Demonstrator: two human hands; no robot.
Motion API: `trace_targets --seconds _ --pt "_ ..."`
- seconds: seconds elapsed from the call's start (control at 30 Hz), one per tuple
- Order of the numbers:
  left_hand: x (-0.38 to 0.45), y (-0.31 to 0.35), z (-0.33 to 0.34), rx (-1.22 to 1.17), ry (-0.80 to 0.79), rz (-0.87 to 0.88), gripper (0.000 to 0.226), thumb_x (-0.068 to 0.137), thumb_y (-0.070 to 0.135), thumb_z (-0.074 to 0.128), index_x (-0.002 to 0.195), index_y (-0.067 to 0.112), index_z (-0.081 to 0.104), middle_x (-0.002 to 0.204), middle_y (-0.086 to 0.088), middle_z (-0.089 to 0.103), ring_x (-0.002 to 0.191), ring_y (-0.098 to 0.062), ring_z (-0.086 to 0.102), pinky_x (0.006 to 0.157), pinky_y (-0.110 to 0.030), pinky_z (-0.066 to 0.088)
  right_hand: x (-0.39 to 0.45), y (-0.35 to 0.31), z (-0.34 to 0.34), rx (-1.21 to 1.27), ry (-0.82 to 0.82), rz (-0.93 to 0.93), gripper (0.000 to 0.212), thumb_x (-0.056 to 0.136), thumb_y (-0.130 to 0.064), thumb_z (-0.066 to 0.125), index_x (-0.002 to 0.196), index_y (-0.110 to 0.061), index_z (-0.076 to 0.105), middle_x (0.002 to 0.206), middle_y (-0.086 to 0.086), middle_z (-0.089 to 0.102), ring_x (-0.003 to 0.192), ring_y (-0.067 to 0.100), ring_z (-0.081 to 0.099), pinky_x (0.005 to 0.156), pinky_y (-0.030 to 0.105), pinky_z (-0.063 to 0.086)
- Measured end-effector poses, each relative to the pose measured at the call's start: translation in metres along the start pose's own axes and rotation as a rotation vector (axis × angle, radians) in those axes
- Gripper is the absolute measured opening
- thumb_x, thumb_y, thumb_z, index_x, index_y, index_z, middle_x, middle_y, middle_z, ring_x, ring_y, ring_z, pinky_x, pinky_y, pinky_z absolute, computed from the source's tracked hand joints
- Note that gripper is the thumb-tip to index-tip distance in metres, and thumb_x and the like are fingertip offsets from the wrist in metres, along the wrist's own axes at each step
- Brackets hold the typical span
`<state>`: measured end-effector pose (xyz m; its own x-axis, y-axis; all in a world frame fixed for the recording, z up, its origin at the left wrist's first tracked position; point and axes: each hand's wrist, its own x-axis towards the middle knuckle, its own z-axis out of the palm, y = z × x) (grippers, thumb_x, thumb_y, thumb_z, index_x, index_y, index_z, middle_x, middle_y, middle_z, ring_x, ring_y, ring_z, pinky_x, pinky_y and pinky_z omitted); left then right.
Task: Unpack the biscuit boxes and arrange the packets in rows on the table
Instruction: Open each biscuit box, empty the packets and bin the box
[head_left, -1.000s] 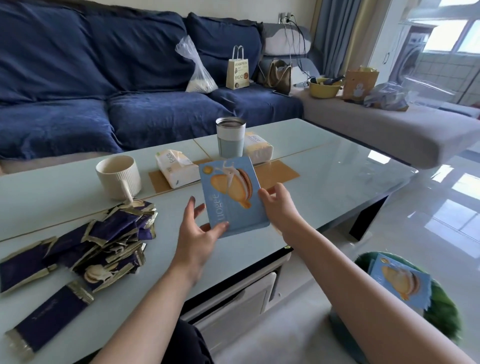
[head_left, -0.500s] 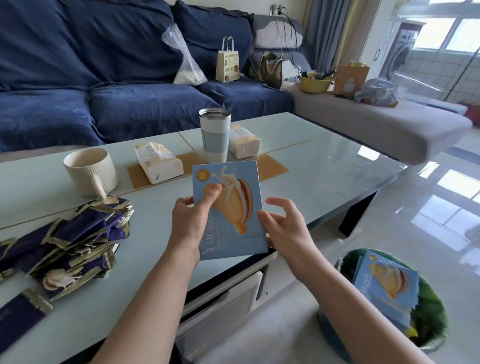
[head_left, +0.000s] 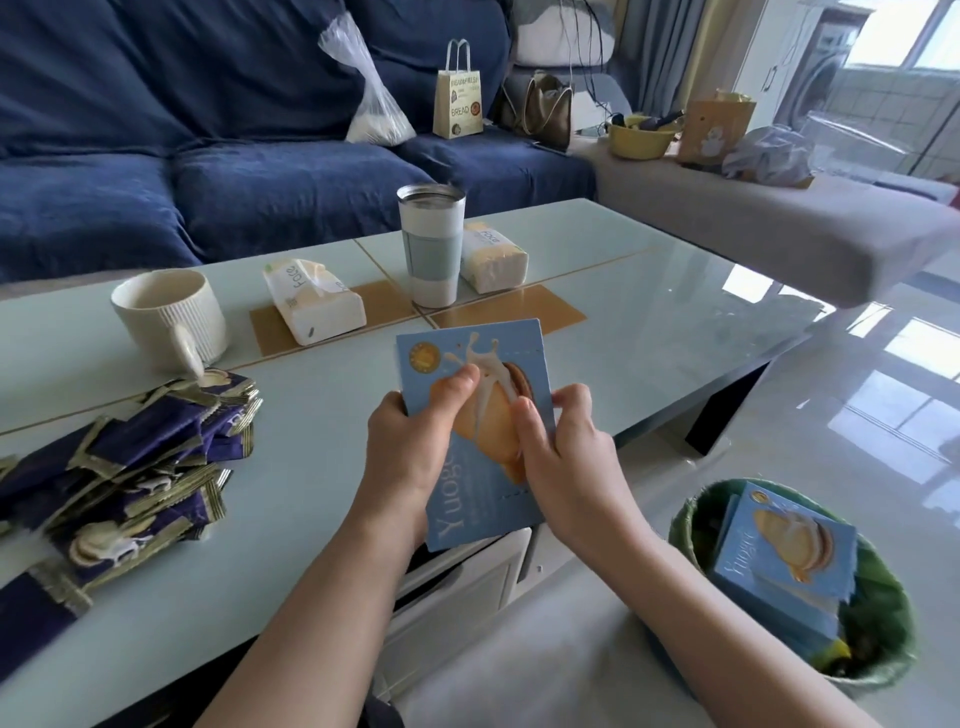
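Note:
A light blue biscuit box (head_left: 511, 353) with a biscuit picture is held upright over the near edge of the pale glass table (head_left: 649, 312). My left hand (head_left: 410, 447) grips its left side, thumb across the front. My right hand (head_left: 566, 447) grips the right edge, thumb pressing on the front face. A heap of dark purple and gold biscuit packets (head_left: 140, 467) lies on the table at the left, overlapping one another.
A green bin (head_left: 878, 649) on the floor at the right holds blue biscuit boxes (head_left: 784, 545). On the table stand a cream mug (head_left: 166, 312), a steel tumbler (head_left: 431, 244) and two tissue packs (head_left: 311, 301). A blue sofa lies behind.
The box has come nearer to me and lower. My right hand has shifted from beside the box onto its right edge, thumb on the front. The left hand keeps its grip.

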<state>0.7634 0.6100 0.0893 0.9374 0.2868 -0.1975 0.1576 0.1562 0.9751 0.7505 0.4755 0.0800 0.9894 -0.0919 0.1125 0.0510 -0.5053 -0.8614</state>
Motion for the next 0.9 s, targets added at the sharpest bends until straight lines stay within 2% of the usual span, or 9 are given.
trace_targets --seconds 0.07,0.17,0.3,0.5,0.63,0.77,0.83,0.9 --pt "-0.002 -0.002 0.003 0.028 0.006 0.034 0.043 0.069 0.052 0.08 0.095 0.02 0.068 0.088 -0.005 0.075 0.079 -0.025 0.073 0.077 -0.048 0.06 0.003 -0.002 -0.002 0.035 0.016 0.081 0.04 0.087 -0.068 0.042 0.092 -0.029 0.034 0.083 0.0 0.065 0.068 0.009 0.061 0.048 0.021 0.041" --pt "-0.003 -0.004 0.004 0.043 0.008 0.055 0.038 0.071 0.049 0.079 0.092 0.021 0.067 0.085 -0.004 0.074 0.078 -0.024 0.072 0.075 -0.047 0.06 0.006 -0.004 -0.003 0.069 0.037 0.142 0.048 0.08 -0.074 0.048 0.084 -0.029 0.032 0.086 0.0 0.062 0.07 0.01 0.06 0.051 0.025 0.041" --pt "-0.003 -0.006 0.004 0.048 0.008 0.104 0.033 0.072 0.046 0.079 0.09 0.021 0.069 0.079 -0.001 0.074 0.074 -0.022 0.072 0.068 -0.039 0.059 0.007 -0.006 0.001 0.146 0.059 0.177 0.049 0.078 -0.073 0.051 0.082 -0.03 0.03 0.087 -0.004 0.057 0.074 0.009 0.058 0.059 0.03 0.045" --pt "-0.002 -0.009 0.007 0.09 0.063 0.179 0.026 0.074 0.04 0.079 0.084 0.018 0.07 0.072 0.004 0.072 0.063 -0.011 0.069 0.053 -0.021 0.051 0.008 -0.009 0.003 0.225 0.079 0.194 0.047 0.081 -0.066 0.057 0.084 -0.03 0.028 0.088 -0.006 0.056 0.077 0.006 0.059 0.057 0.026 0.045" --pt "-0.003 -0.009 0.007 0.083 0.089 0.206 0.027 0.074 0.038 0.081 0.085 0.015 0.071 0.077 0.0 0.073 0.071 -0.018 0.07 0.062 -0.031 0.056 0.009 -0.011 0.004 0.217 0.106 0.196 0.048 0.079 -0.067 0.058 0.084 -0.03 0.029 0.086 -0.006 0.057 0.076 0.009 0.061 0.065 0.034 0.053" --pt "-0.006 -0.007 0.009 0.019 0.083 0.146 0.04 0.061 0.051 0.079 0.085 0.02 0.071 0.076 0.002 0.074 0.073 -0.02 0.072 0.07 -0.04 0.059 0.006 -0.011 0.005 0.224 0.115 0.179 0.048 0.077 -0.071 0.057 0.084 -0.032 0.03 0.086 -0.005 0.059 0.076 0.01 0.062 0.066 0.035 0.054" --pt "-0.006 -0.005 0.009 0.0 0.079 0.119 0.044 0.056 0.053 0.078 0.085 0.022 0.07 0.077 0.003 0.075 0.072 -0.02 0.072 0.07 -0.04 0.059 0.005 -0.011 0.005 0.237 0.117 0.176 0.046 0.079 -0.072 0.053 0.084 -0.032 0.03 0.085 -0.004 0.059 0.074 0.011 0.062 0.062 0.034 0.053" --pt "-0.007 -0.004 0.01 -0.02 0.071 0.11 0.044 0.055 0.051 0.083 0.087 0.024 0.07 0.078 0.005 0.075 0.071 -0.017 0.073 0.068 -0.038 0.06 0.006 -0.012 0.004 0.239 0.122 0.184 0.044 0.083 -0.072 0.044 0.082 -0.031 0.031 0.083 -0.003 0.058 0.069 0.01 0.059 0.051 0.024 0.046"
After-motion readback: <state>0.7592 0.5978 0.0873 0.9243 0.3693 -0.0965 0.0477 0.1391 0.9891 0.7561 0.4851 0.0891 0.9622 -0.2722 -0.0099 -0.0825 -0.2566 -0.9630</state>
